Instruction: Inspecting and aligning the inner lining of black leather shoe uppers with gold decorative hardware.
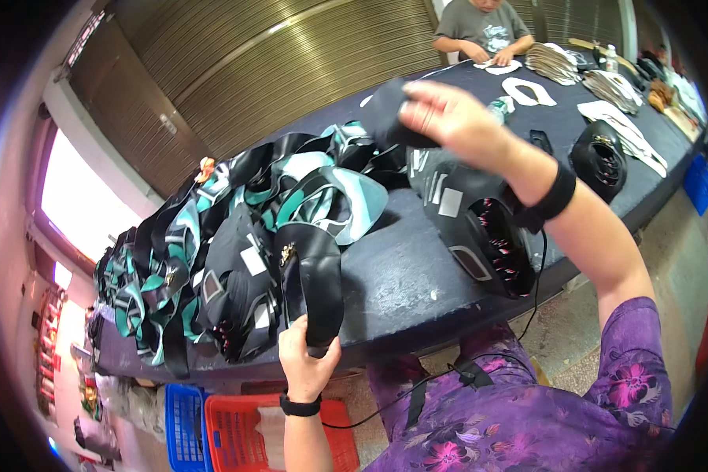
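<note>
Near the table's front edge, my left hand (pixel 308 366) grips the near end of a black shoe upper (pixel 322 271) with a gold ornament, thumb on one side of it. My right hand (pixel 468 118) is raised over the table, fingers closed on a dark, curved flat piece (pixel 388 114); motion smears it, and I cannot tell its exact kind. Beyond my left hand lies a heap of black shoe uppers with teal linings (pixel 352 200). Left of the held upper is a stack of dark pieces with white labels (pixel 240 271). Below my right forearm rests a similar stack (pixel 468 208).
Across the dark table (pixel 401 275), a co-worker (pixel 484 35) handles white pieces. Stacked pale pieces (pixel 552 63) and a black shoe upper (pixel 598 161) sit at the right. Blue (pixel 182 421) and red (pixel 228 409) crates stand below the front edge. A black cable (pixel 539 283) hangs beside me.
</note>
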### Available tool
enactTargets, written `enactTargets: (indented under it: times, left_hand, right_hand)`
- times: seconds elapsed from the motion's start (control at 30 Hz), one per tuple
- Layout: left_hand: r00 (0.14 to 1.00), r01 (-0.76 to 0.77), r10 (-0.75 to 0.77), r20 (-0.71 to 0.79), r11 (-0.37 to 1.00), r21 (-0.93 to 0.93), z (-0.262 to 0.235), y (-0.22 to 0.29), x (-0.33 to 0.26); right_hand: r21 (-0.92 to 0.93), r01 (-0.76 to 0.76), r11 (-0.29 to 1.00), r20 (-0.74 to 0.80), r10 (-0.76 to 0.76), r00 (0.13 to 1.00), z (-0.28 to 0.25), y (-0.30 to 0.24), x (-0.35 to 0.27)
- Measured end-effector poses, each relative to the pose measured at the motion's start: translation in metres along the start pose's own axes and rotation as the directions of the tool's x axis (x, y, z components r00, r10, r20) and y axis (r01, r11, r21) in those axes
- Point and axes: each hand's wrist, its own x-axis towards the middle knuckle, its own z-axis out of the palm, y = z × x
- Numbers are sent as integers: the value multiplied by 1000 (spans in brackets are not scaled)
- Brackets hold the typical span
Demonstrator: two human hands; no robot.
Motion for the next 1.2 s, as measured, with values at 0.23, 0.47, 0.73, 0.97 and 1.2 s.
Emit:
enactTargets:
  times: [0.23,0.47,0.73,0.97,1.2]
  left_hand:
    - [946,-95,74,-317,994,-52,-23,16,-18]
    - [928,-351,355,-115,935,51,-17,35,-24]
    - [797,-603,596,100,795,69,-8,53,-34]
    - [811,-509,512,282,856,-88,29,41,-34]
    - [860,-447,444,251,893,-48,35,37,-10]
  right_hand:
    - [-428,233,873,489,7,872,141,40,-102]
    - [-289,85,953,564,98,820,142,31,-105]
    - [710,-584,394,455,377,807,81,9,-107]
    - [628,-646,435,207,706,677,81,84,-107]
    - [-122,-363,924,-72,357,932,88,55,-94]
